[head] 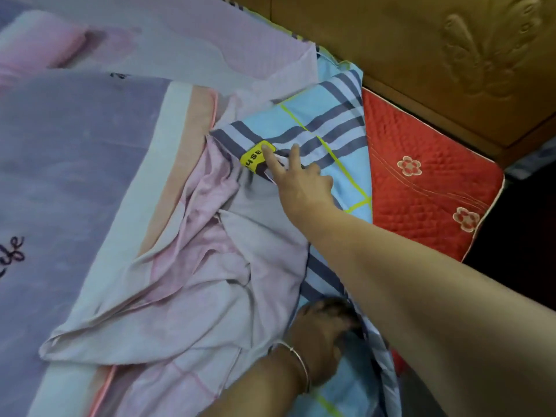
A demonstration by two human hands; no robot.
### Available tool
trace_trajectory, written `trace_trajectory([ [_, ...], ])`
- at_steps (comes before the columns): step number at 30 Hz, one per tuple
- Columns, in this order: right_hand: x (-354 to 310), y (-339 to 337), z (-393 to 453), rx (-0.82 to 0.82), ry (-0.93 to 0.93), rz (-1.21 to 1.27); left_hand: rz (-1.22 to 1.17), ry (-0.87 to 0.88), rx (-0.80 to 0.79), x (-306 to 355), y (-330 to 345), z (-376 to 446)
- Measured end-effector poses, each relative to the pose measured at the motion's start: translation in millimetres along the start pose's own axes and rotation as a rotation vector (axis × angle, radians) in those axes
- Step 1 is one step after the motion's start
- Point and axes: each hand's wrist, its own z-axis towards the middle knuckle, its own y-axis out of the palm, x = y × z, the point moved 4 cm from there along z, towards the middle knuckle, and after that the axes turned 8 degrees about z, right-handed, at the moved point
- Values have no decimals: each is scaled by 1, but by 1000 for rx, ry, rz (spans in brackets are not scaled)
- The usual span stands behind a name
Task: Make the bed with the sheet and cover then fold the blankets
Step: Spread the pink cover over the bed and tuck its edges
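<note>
Spreading bedding over a red quilted mattress (427, 188) beside a carved wooden headboard (421, 55).
A lilac-and-pink cover (75, 164) lies bunched at left over the blue plaid sheet (325, 115). Right hand (304, 182) presses straight fingers onto the sheet by its yellow patch (255, 156); left hand (325, 332), with a wrist bangle (296, 361), grips the sheet's near edge.

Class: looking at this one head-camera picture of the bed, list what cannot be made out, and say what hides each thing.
- Left hand: its fingertips and grip, blurred and in shadow.
- Yellow label: full word, covered by the right hand fingers.
- Red mattress: mostly under the blue plaid sheet.
- Purple writing: cut by the left edge.
</note>
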Motion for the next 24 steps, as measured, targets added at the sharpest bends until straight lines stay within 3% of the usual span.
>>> trace_trajectory([
  [1,10,-2,2,2,2,-9,-21,-45,-16,-6,-5,7],
  [3,27,-7,6,19,20,-23,-85,-166,135,-24,-23,25],
  [5,41,-10,9,48,55,-14,-131,-287,166,-27,-43,37],
  [12,103,-17,-5,111,180,-27,-46,-167,75,-23,-55,54],
  [24,257,-2,-70,228,876,234,291,-56,229,-39,-47,70],
])
